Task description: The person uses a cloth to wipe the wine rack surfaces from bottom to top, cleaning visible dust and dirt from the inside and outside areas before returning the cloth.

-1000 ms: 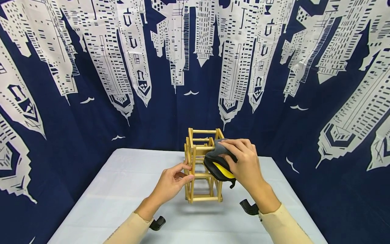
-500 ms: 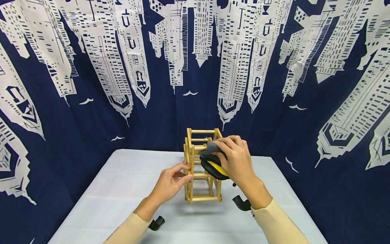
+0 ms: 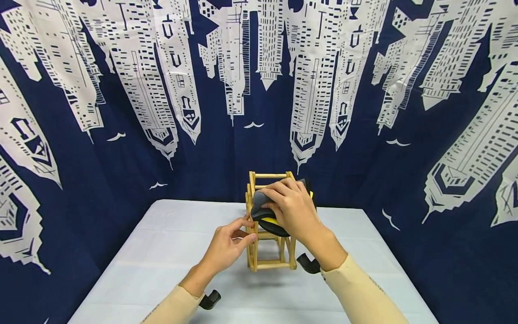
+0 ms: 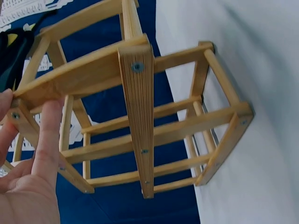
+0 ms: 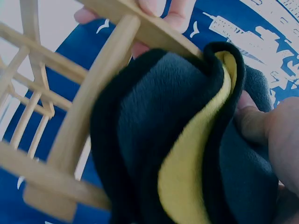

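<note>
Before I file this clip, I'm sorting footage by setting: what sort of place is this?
Probably a staged recording booth: a navy curtain printed with upside-down white skyscrapers hangs behind and on both sides of a white-covered table, where a wooden rack is being handled.

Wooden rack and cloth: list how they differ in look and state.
The wooden rack is an open frame of straight bars, while the cloth is bunched in curved folds. The wooden rack is light brown; the cloth is grey with dark edging and yellow showing in a fold. The left hand holds the wooden rack, the right hand the cloth. Both are held by fingers.
</note>
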A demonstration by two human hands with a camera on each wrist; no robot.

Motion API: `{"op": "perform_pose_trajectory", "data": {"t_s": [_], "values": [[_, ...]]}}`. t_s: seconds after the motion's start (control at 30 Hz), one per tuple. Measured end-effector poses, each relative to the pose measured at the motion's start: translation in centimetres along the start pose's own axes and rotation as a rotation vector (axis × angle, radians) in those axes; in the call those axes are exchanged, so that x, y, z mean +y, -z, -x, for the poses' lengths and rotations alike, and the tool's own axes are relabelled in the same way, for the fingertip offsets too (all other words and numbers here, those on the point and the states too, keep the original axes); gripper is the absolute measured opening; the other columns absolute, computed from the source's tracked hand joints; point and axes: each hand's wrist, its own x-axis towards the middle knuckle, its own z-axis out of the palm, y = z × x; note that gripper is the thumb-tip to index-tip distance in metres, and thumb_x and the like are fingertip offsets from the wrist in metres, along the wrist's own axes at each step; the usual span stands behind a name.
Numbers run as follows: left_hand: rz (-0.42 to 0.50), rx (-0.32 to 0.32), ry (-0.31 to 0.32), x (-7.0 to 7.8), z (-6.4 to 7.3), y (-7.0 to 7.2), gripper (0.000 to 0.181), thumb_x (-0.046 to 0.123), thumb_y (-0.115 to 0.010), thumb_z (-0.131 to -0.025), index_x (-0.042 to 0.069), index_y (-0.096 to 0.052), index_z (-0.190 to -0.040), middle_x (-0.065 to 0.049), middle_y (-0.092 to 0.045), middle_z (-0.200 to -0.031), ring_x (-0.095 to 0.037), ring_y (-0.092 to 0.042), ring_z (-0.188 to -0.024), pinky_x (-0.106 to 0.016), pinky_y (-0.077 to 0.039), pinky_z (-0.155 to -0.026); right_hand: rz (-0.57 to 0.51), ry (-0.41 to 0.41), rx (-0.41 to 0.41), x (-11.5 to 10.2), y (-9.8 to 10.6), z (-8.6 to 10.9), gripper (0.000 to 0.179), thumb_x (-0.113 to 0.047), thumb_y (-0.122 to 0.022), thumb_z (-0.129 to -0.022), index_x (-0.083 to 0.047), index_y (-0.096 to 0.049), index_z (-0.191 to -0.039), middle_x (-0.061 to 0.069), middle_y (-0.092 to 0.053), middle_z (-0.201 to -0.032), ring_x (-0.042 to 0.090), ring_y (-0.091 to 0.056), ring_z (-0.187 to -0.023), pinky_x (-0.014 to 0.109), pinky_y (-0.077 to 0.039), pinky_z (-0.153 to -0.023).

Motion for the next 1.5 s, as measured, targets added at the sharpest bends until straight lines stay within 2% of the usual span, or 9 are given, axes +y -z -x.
{"op": "perform_pose_trajectory", "data": {"t_s": [0.3,0.47,0.67,0.83,0.93,1.1,1.27,1.37,1.5], "values": [[0.032,-0.003,-0.006,0.6,0.1,-0.6,0.021,0.012,-0.084,-0.109,0.009,-0.079,-0.13,-0.029,-0.068,-0.162,-0.023,-0.089,-0.106,-0.026,-0.071,-0.091,0.109,0.026,-0.024,1.8,1.9,0.9,0.035,-0.027,-0.099,-0.093,-0.015,-0.089,-0.125,0.003,-0.087,-0.12,0.031,-0.073,-0.113,0.052,-0.058,-0.096],[0.023,-0.011,-0.004,0.8,-0.2,-0.7,0.021,0.014,-0.085,-0.109,0.008,-0.079,-0.128,-0.03,-0.067,-0.163,-0.027,-0.09,-0.104,-0.024,-0.069,-0.088,0.136,-0.035,-0.053,3.0,3.6,1.8,0.036,-0.027,-0.101,-0.09,-0.016,-0.09,-0.122,0.004,-0.086,-0.118,0.034,-0.073,-0.115,0.058,-0.058,-0.1],[0.005,-0.016,-0.006,1.1,-0.5,-0.8,0.021,0.016,-0.084,-0.11,0.009,-0.079,-0.128,-0.025,-0.078,-0.149,-0.03,-0.09,-0.106,-0.024,-0.068,-0.088,0.033,-0.168,-0.111,3.7,4.4,3.2,0.041,-0.029,-0.097,-0.097,-0.022,-0.087,-0.136,0.01,-0.079,-0.142,0.041,-0.069,-0.132,0.063,-0.057,-0.1],[0.007,-0.01,0.001,1.0,-0.3,-0.7,0.019,0.013,-0.083,-0.109,0.008,-0.078,-0.127,-0.029,-0.07,-0.159,-0.033,-0.089,-0.108,-0.024,-0.069,-0.09,-0.055,-0.212,-0.13,4.0,4.0,4.3,0.067,-0.034,-0.102,-0.093,-0.027,-0.076,-0.155,0.015,-0.068,-0.159,0.048,-0.068,-0.138,0.067,-0.061,-0.101],[0.019,-0.008,0.003,0.8,-0.2,-0.7,0.02,0.013,-0.083,-0.11,0.007,-0.078,-0.128,-0.033,-0.062,-0.168,-0.034,-0.089,-0.108,-0.024,-0.069,-0.09,-0.086,-0.202,-0.08,4.1,3.6,4.7,0.076,-0.028,-0.105,-0.088,-0.024,-0.074,-0.157,0.017,-0.067,-0.157,0.045,-0.073,-0.13,0.064,-0.065,-0.1],[0.037,0.008,0.019,0.7,0.0,-0.8,0.022,0.01,-0.083,-0.109,0.006,-0.078,-0.13,-0.032,-0.06,-0.17,-0.032,-0.089,-0.107,-0.021,-0.068,-0.089,-0.13,-0.128,0.071,4.1,3.1,5.2,0.07,-0.009,-0.105,-0.085,-0.016,-0.079,-0.149,0.016,-0.075,-0.142,0.036,-0.081,-0.12,0.051,-0.071,-0.099],[0.033,0.017,0.011,0.6,0.0,-0.7,0.021,0.008,-0.082,-0.109,0.005,-0.078,-0.13,-0.03,-0.063,-0.168,-0.03,-0.088,-0.106,-0.023,-0.069,-0.088,-0.189,-0.088,0.222,4.2,3.3,5.5,0.066,0.003,-0.104,-0.08,-0.013,-0.084,-0.142,0.014,-0.081,-0.132,0.037,-0.083,-0.117,0.019,-0.06,-0.115],[-0.001,0.009,-0.002,0.5,0.0,-0.4,0.021,0.011,-0.08,-0.111,0.006,-0.076,-0.131,-0.027,-0.08,-0.146,-0.029,-0.089,-0.105,-0.027,-0.07,-0.089,-0.232,-0.111,0.309,4.5,3.8,5.7,0.067,0.006,-0.104,-0.078,-0.013,-0.085,-0.14,0.014,-0.083,-0.129,0.037,-0.083,-0.114,0.009,-0.051,-0.118],[-0.035,0.015,0.011,0.2,-0.2,0.6,0.021,0.011,-0.076,-0.114,0.007,-0.074,-0.134,-0.017,-0.09,-0.116,-0.029,-0.089,-0.106,-0.027,-0.068,-0.093,-0.248,-0.171,0.401,5.2,4.4,6.4,0.066,0.006,-0.105,-0.076,-0.011,-0.087,-0.136,0.016,-0.085,-0.125,0.027,-0.082,-0.114,0.01,-0.053,-0.115]]}}
